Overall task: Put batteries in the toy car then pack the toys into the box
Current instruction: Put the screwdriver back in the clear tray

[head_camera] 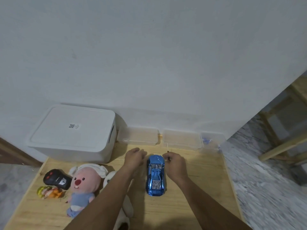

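Blue toy car (155,175) sits wheels-down mid wooden table (196,188), nose toward the wall. Right hand (175,164) just beside its front, pinching a thin screwdriver (168,153). Left hand (134,157) on the other side, fingers curled; cannot tell if it holds anything. White lidded storage box (73,133) back left. Black remote (57,179), pink plush (83,185), small orange figure (49,192) left. 3 clear plastic containers (138,136) along the wall.
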Demonstrator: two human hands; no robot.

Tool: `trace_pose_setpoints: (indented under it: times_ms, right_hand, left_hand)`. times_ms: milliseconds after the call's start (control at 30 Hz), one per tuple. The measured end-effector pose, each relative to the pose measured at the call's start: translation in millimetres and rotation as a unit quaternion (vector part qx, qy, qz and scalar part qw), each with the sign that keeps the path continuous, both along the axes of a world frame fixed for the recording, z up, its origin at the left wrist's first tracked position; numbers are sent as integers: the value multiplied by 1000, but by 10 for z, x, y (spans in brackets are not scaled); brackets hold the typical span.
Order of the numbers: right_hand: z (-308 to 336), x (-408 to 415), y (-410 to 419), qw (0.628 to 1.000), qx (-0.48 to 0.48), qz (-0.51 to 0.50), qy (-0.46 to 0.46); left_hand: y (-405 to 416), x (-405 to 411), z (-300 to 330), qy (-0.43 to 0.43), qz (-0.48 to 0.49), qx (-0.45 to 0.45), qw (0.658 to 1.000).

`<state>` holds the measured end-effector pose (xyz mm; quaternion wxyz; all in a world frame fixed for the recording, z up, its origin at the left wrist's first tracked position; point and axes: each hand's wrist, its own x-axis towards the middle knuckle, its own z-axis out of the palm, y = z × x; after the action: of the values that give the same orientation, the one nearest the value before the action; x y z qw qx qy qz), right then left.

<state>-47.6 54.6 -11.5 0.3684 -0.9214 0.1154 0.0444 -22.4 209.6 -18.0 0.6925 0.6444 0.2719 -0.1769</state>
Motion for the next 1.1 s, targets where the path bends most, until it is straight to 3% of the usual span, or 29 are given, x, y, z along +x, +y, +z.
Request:
trace_pose_setpoints:
  times_ms: [133,300,700,900,1100]
  right_hand:
    - [52,183,60,998,30,47,11]
    - [87,441,170,992,80,77,67]
    - [-3,654,223,987,18,135,86]
    - [-35,578,196,995,48,90,20]
    - [-42,513,161,995,38,88,40]
  left_hand:
    - [70,205,140,32,61,-188,980]
    - [131,323,192,48,150,-276,948]
    - [163,421,230,42,184,-320,929]
    - [144,424,261,35,154,-288,945]
    - [194,478,283,25,111,-254,960]
